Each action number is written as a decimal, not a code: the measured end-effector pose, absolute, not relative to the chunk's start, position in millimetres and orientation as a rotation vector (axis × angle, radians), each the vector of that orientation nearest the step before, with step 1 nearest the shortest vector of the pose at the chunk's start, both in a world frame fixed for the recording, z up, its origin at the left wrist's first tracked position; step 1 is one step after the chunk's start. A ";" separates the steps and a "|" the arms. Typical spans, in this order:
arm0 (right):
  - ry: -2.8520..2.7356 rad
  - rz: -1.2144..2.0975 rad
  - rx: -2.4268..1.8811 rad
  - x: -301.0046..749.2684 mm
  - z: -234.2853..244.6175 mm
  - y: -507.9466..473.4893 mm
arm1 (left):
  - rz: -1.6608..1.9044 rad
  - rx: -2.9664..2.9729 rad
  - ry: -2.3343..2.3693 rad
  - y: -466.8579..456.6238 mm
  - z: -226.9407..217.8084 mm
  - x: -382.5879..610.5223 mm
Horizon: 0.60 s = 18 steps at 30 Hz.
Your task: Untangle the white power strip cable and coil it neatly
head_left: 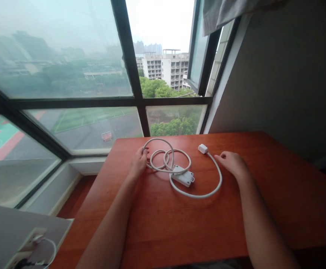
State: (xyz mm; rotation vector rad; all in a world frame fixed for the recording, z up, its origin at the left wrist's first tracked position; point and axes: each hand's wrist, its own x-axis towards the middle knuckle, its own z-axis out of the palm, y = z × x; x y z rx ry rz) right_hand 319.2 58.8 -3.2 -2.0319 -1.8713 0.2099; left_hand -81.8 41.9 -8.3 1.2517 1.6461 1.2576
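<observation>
Cord (220, 179) (just one), one plug (202, 149), one block (183, 177); left hand (139, 161) holding cord.

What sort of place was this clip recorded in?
Probably an upper-floor room indoors, perhaps a home or dormitory: there's a reddish-brown table beside large windows, with a sports field visible below.

The one camera, worn on the person's head, looks forward and down from above the near side of the table (196, 224), towards the window (67, 59). It is close: the forearms run up from the bottom edge to the left hand (139, 162) and right hand (232, 163) mid-view, with buildings (170, 65) far behind.
</observation>
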 end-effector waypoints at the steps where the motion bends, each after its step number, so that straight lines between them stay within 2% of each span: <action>1: -1.841 0.183 -1.988 314.9 1.2 57.0 | 1.266 1.231 1.629 41.1 -6.9 -80.4; 3: -1.864 0.276 -1.824 300.5 9.3 52.1 | 1.286 1.199 1.602 39.6 -4.3 -77.4; 7: -2.148 0.775 -1.449 259.2 16.7 39.3 | 1.320 1.087 1.543 36.7 0.5 -71.0; 13: -2.172 0.535 -1.430 222.0 16.6 27.5 | 1.257 0.867 1.420 30.0 12.5 -63.3; 18: -2.299 0.543 -1.194 216.7 23.8 21.5 | 1.296 0.914 1.244 25.0 19.3 -57.2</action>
